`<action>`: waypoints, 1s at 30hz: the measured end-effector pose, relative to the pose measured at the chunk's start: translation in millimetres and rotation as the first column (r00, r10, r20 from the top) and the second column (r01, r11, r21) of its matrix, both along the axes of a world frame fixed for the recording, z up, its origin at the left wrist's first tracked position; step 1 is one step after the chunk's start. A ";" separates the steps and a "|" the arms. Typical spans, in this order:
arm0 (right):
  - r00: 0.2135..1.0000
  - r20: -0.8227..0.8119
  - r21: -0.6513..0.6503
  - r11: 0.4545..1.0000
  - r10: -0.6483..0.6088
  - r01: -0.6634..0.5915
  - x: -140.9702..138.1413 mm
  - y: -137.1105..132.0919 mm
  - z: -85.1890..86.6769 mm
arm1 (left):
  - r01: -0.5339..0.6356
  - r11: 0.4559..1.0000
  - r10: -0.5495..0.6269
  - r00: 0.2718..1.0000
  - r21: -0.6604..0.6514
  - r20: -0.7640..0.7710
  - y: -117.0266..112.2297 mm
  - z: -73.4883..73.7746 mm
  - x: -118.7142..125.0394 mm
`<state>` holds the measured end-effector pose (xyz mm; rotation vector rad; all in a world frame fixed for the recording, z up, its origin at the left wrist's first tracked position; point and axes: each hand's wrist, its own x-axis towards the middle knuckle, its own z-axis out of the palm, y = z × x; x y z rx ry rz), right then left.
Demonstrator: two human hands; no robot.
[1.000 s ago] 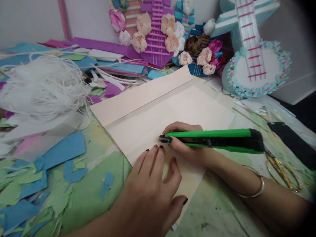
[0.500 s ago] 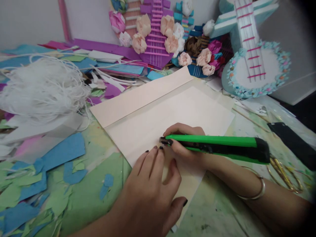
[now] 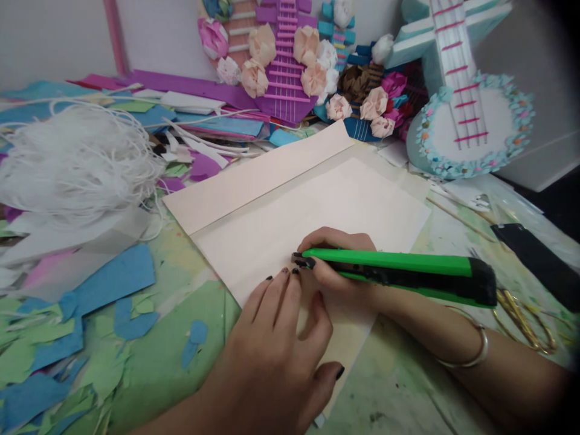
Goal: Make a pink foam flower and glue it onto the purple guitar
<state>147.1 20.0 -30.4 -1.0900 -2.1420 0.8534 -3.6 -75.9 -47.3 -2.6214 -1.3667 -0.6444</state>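
A green and black utility knife (image 3: 408,266) is pinched in my right hand (image 3: 338,257) near its front end, its rear raised toward me at the right. Its tip sits low over a pale cream sheet of paper or card (image 3: 362,193), just beyond my left fingertips. Whether a blade is out is too small to tell. My left hand (image 3: 276,338) lies on the sheet, fingers stretched out and thumb apart. A peach strip or folded flap (image 3: 263,175) runs along the sheet's far edge.
White cord (image 3: 81,163) lies tangled at the left, above blue and green paper scraps (image 3: 58,338). Flower-decorated toy guitars (image 3: 290,66) stand behind, with a pale turquoise one (image 3: 471,121) at the right. Gold scissors (image 3: 521,320) and a black strip (image 3: 539,260) lie to the right.
Only slight differences show. The knife's rear end has dipped a little, and the front end has shifted slightly left. My left hand stays in place on the sheet.
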 end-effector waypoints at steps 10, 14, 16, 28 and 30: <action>1.000 0.014 0.007 1.000 -0.010 0.010 1.4 -1.1 -0.5 | 0.003 1.000 -0.003 1.000 -0.015 -0.005 -0.4 0.3 -0.5; 0.999 0.034 -0.016 1.000 0.005 -0.004 2.9 -1.6 4.7 | -0.006 1.000 0.006 1.000 -0.021 -0.001 -0.5 -1.3 1.1; 0.999 0.046 -0.038 0.999 0.013 -0.011 3.3 -2.1 8.1 | -0.012 1.000 0.012 1.000 -0.017 0.001 -0.2 -1.4 1.6; 1.000 -0.009 0.049 0.999 0.000 0.000 0.9 -3.5 -3.8 | 0.007 1.000 -0.007 1.000 -0.020 0.012 0.2 -1.1 0.6; 1.000 0.007 0.049 0.999 0.003 -0.003 1.2 -3.8 -4.5 | 0.011 1.000 -0.011 1.000 -0.023 0.013 0.6 -0.9 1.0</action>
